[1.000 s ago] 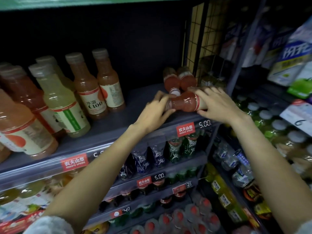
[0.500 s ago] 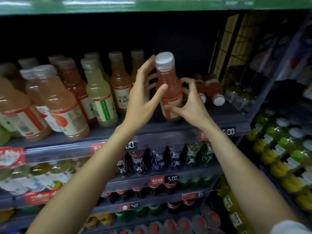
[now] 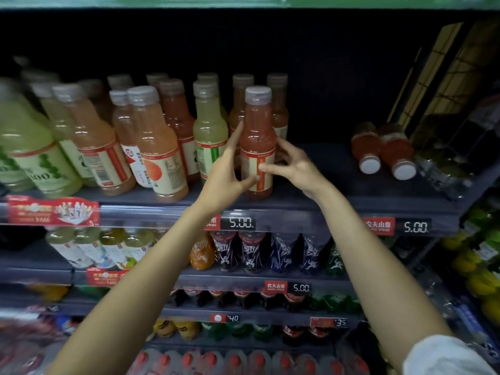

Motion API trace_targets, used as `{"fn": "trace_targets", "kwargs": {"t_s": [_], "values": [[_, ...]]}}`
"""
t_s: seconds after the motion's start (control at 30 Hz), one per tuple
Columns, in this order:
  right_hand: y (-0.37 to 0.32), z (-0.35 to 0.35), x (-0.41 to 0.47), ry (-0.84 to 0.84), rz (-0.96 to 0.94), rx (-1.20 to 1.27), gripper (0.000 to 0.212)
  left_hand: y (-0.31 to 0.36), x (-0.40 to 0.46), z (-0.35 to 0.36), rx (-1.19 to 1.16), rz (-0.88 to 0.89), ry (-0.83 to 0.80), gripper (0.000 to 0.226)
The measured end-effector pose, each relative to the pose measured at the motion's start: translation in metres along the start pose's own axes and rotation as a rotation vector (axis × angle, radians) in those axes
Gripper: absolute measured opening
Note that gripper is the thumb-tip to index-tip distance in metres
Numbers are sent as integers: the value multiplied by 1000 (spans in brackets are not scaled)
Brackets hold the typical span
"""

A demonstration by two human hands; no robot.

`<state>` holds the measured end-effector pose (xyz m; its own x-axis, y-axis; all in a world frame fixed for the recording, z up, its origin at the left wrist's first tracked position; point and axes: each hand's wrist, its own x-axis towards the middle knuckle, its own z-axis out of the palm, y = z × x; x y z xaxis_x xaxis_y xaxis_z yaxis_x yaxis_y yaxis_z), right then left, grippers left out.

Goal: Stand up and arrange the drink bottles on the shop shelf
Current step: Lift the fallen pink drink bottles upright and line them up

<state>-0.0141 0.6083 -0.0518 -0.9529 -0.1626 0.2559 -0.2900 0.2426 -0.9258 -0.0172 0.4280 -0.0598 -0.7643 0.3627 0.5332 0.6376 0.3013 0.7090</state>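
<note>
Both hands, left hand (image 3: 226,174) and right hand (image 3: 293,165), pinch the red bottle (image 3: 257,142), upright on the shelf (image 3: 324,196) beside the standing row. Looks like placing; next, let go and grab the two lying bottles (image 3: 382,150) further right.

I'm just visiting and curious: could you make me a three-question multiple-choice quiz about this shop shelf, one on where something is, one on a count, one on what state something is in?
1. Where do the lying bottles rest?
A. On the top shelf, right of the hands
B. On the floor
C. In a basket

2. How many bottles lie on their sides there?
A. Two
B. Five
C. None

3. How is the red bottle between the hands?
A. Lying flat
B. Upright on the shelf
C. Upside down

Answers:
1 A, they lie on the same shelf, off to the right.
2 A, two white caps face forward.
3 B, its cap points up while the left hand and right hand hold it.
</note>
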Motion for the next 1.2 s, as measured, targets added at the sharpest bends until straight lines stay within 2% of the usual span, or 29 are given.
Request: {"fn": "trace_targets", "kwargs": {"t_s": [0.13,0.3,0.53,0.9,1.07,1.2], "values": [[1,-3,-1,155,-28,-147,64,0,0,9,111,-1,67,100],[4,8,-8,290,-101,-171,45,5,1,19,236,-15,206,96],[-4,20,0,266,-97,-112,38,12,-5,22,408,-41,302,89],[0,31,14,332,-125,-199,37,-4,-4,23,603,2,322,91],[-2,30,13,298,-131,-232,39,-7,-4,24,626,31,349,89],[-3,24,7,214,-151,-361,44,-9,-6,22,634,74,416,80]]}}
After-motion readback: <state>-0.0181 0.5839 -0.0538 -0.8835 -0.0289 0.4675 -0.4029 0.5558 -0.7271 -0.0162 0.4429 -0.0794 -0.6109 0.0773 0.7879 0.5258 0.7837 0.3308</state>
